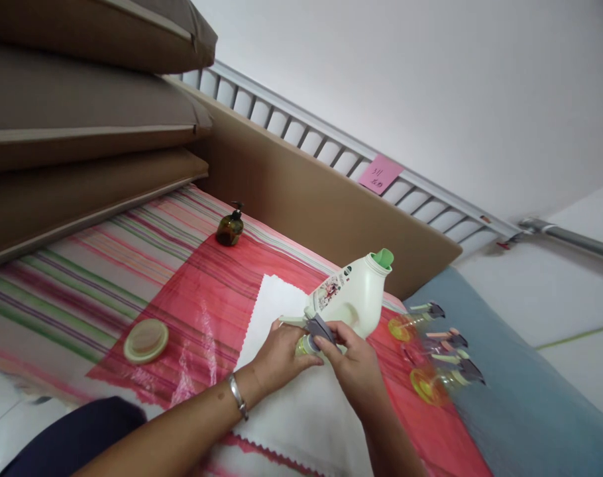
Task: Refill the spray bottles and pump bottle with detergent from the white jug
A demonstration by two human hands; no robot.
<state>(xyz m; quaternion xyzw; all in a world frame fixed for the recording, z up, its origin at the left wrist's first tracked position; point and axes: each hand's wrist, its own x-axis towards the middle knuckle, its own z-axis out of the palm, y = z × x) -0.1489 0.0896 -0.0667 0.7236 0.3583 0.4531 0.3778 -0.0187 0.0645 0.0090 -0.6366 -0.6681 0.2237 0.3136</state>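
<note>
Both my hands meet over a white zigzag-edged cloth (301,411), around a small spray bottle with a grey trigger head (320,329) and a pale nozzle. My left hand (276,358), with a silver bracelet on its wrist, wraps around the bottle's body, which it mostly hides. With thumb and fingers, my right hand (354,364) grips the grey spray head at its side. Just behind them stands a large cream jug (366,298) with a printed label and an open green spout.
Several spray bottles with yellow bases (433,384) are at the right. A dark pump bottle (230,228) stands at the back, and a round lidded container (146,341) sits left on the red sheet (182,298). Brown cushions (93,99) are stacked left; a board (291,179) borders the back.
</note>
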